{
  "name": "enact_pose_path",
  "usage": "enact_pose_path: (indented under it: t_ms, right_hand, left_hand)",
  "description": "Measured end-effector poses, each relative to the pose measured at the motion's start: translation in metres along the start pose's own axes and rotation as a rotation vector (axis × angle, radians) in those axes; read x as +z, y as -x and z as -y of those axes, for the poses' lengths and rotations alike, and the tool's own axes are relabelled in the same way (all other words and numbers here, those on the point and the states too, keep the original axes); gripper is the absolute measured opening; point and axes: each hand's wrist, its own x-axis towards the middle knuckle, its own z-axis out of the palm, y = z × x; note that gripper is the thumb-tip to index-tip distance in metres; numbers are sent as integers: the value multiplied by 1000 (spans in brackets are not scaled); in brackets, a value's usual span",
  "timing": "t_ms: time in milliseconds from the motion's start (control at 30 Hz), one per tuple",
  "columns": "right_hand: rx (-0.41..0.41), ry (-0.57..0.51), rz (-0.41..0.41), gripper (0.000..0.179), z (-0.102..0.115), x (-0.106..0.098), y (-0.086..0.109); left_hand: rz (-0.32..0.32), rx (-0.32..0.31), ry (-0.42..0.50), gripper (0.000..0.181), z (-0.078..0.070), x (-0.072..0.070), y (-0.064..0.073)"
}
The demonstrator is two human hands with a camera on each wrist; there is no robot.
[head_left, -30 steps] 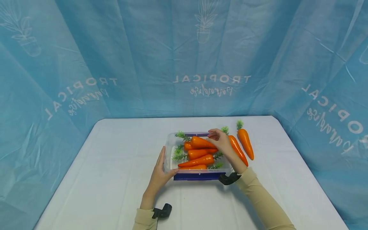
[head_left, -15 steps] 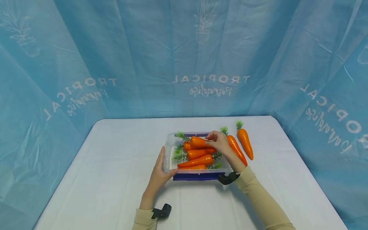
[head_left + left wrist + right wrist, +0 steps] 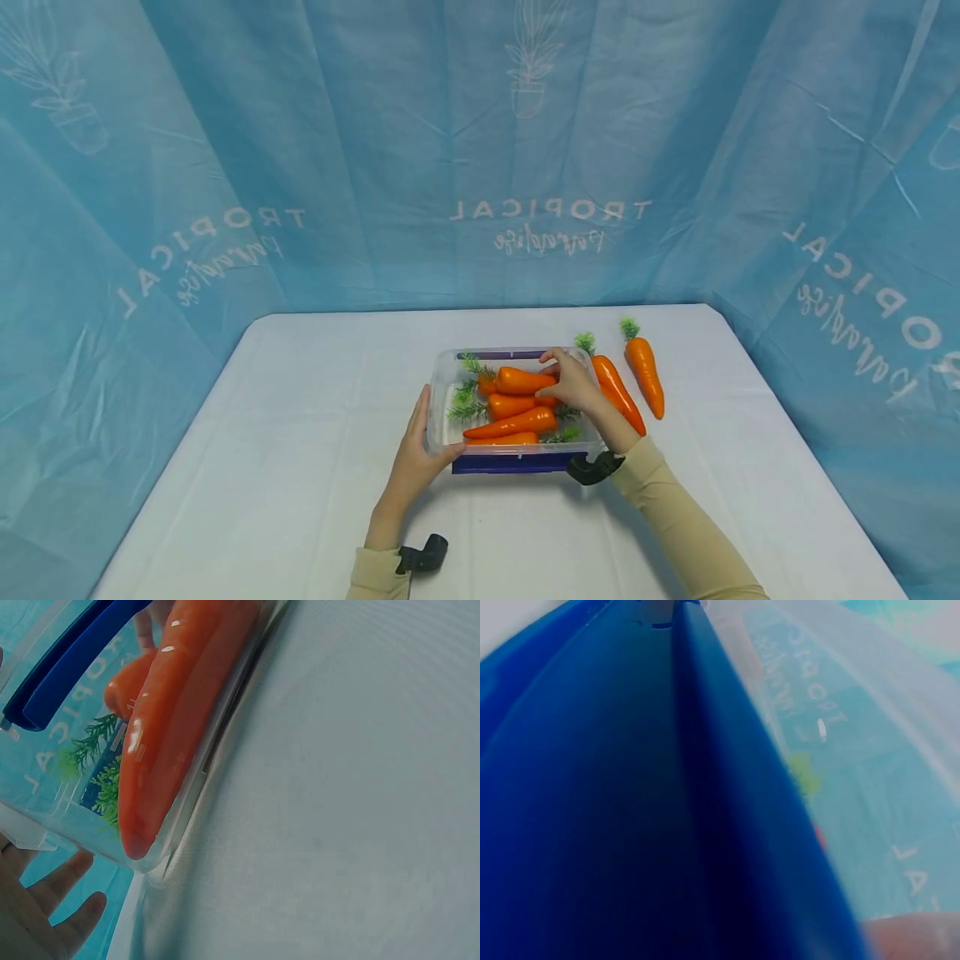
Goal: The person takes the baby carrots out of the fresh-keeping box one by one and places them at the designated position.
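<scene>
The upper carrot lies inside the clear container, toward its far wall, and the right hand is at its narrow end. Its long axis runs left to right, about parallel to the container's longer walls, broad end to the left. From the right fingers, then, the carrot's body stretches leftward — the fingertips lie on the far side of its narrow end, the thumb on the near side. Whether they pinch it or only stand round it cannot be told; a blue latch fills most of the right wrist view. I judge that lifting or letting go turns on this end-on meeting.

The left hand is farther off, fingers straight along the container's left wall, thumb on its near rim. Two more carrots, the inner carrot and the outer carrot, lie on the bench right of the container — nearer the right hand, leafy ends away from the person.
</scene>
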Motion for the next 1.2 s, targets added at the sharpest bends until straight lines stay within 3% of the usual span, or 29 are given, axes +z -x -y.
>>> enact_pose_path:
  t_ms: [200, 600, 1000, 1200]
  right_hand:
    - [-25, 57, 7, 49, -1, -1, 1]
    - [-72, -74, -30, 52, -2, 0, 1]
    - [-213, -72, -171, 47, -2, 0, 3]
    - [-188, -129, -244, 45, 0, -1, 4]
  left_hand:
    - [-2, 1, -7, 101, 0, 1, 0]
    - [-6, 12, -23, 101, 2, 1, -1]
    - [2, 0, -23, 102, 2, 0, 0]
    - [5, 13, -17, 102, 2, 0, -1]
